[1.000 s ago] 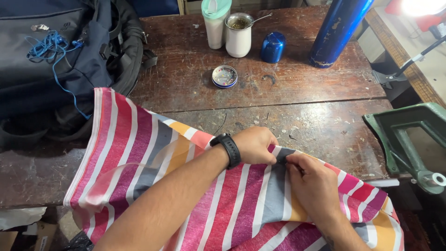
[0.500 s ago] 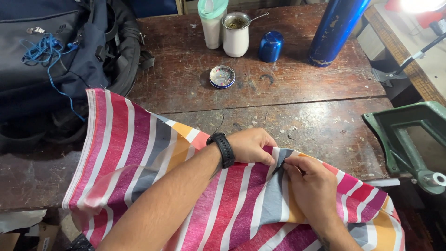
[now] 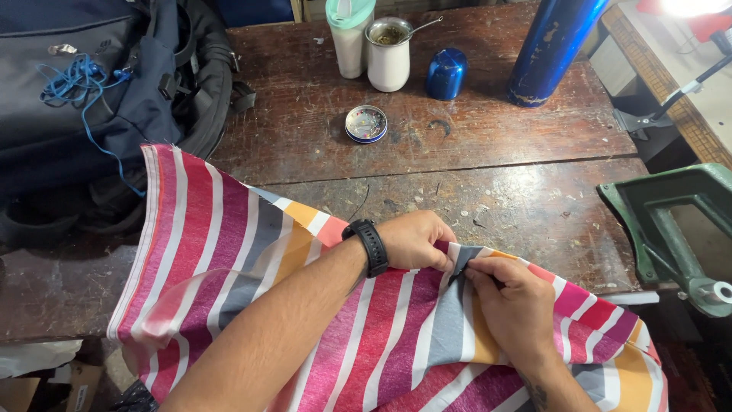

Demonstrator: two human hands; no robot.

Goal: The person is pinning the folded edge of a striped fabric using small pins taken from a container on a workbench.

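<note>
A striped cotton cloth (image 3: 252,290) lies across the near edge of the worn wooden workbench (image 3: 496,198), spreading from the near left to the near right corner. Both hands rest on the cloth at its far edge, the left hand (image 3: 415,240) just left of the right hand (image 3: 518,309), fingers meeting over a fold between them. Far left on the bench sits a dark fabric backpack (image 3: 99,99), behind the cloth. A small round metal tin (image 3: 366,123) lies mid-bench, beyond the hands. Behind the tin stand a white plastic tumbler (image 3: 349,34) and, right of it, a white cup with a metal straw (image 3: 389,53), then a small blue metal cap (image 3: 446,74), then a tall blue metal flask (image 3: 550,47). A green cast-iron clamp frame (image 3: 671,229) sits off the bench's right edge.
</note>
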